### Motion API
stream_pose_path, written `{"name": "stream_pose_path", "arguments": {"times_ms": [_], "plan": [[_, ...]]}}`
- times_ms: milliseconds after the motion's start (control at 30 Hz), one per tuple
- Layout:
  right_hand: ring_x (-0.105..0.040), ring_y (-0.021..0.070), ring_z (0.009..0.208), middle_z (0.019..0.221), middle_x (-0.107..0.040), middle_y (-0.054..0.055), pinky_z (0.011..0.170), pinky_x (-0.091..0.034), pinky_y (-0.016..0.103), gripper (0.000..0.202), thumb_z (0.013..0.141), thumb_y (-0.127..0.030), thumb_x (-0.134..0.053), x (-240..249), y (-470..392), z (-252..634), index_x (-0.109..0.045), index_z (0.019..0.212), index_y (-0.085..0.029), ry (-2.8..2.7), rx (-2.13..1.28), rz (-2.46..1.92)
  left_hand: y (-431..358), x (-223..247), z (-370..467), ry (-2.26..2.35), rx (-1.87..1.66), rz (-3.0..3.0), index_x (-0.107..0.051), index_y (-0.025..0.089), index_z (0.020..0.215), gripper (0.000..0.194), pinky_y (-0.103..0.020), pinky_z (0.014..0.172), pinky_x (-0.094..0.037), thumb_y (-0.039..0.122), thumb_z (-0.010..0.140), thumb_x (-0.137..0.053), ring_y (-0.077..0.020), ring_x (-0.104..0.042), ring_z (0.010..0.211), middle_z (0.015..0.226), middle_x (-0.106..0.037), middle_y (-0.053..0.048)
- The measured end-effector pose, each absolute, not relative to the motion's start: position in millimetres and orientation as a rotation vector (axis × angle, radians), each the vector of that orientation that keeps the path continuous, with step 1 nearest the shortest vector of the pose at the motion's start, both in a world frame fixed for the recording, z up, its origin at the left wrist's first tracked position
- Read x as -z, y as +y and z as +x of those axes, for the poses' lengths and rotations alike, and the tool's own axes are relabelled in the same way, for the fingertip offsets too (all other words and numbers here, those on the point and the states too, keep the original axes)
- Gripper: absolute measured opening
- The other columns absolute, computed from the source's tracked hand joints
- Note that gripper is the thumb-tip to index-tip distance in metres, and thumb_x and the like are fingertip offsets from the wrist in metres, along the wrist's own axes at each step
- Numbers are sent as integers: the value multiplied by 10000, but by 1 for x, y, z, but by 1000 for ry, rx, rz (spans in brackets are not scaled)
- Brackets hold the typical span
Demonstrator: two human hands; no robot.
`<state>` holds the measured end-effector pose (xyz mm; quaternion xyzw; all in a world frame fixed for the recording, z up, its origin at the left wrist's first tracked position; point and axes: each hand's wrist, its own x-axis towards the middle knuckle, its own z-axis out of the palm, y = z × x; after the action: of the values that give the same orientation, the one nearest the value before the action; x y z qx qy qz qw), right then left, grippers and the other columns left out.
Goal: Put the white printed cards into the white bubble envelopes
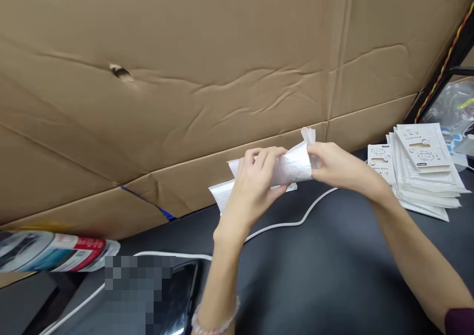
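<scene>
A white, glossy padded envelope (pixel 296 166) is held above the dark table, bowed into a rounded shape. My left hand (pixel 255 179) wraps round its middle, thumb below and fingers over the top. At its right end, my right hand (pixel 333 164) grips the edge of the mouth, where a flap stands up. Some of the right fingertips are hidden by the envelope, and whether they hold anything inside cannot be seen. Another white envelope (pixel 221 191) shows under and behind my left hand, mostly covered.
A stack of white padded envelopes (pixel 425 187) lies at right with printed cartoon cards (pixel 425 154) on it. A white cable (pixel 285 224) crosses the dark table (pixel 318 266). Cardboard (pixel 222 53) walls the back. A phone-like device (pixel 179 295) and a labelled plastic bottle (pixel 62 251) are at left.
</scene>
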<state>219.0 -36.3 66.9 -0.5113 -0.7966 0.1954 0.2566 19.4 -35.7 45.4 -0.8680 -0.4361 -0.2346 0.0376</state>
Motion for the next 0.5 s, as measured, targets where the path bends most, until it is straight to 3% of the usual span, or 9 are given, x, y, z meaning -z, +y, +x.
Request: {"name": "stream_pose_path", "arguments": {"times_ms": [100,233,433,500], "plan": [[-590,150,733,831,-682,38,630,-376,228,81,739,-119,-554,-60,-28,214,-622,718,-158,-2106,-545,-1344,-39,-46,26,-1308,629,-2580,-465,227,1313,545,-413,958,-404,205,811,-677,-310,-480,1147,1317,-587,-59],[-600,164,782,894,-689,62,661,-416,232,123,742,-96,-520,-53,-21,208,-633,752,-145,-2083,-631,-1288,-39,-42,28,-1303,597,-2580,-371,224,1427,627,-415,948,-398,242,858,-636,-303,-478,1128,1384,-558,-63],[-599,191,746,944,-674,120,598,-350,258,184,777,-62,-440,-46,-23,197,-605,786,-141,-2177,-237,-1706,-34,-33,33,-1372,469,-2630,-237,218,1519,756,-405,972,-386,247,868,-619,-303,-481,1137,1430,-520,-91],[-614,209,757,932,-677,136,613,-358,266,170,775,-68,-449,-39,-18,197,-602,772,-144,-2192,-294,-1724,-33,-29,35,-1383,417,-2651,-225,214,1527,773,-409,973,-383,237,863,-621,-307,-481,1144,1423,-526,-99]]}}
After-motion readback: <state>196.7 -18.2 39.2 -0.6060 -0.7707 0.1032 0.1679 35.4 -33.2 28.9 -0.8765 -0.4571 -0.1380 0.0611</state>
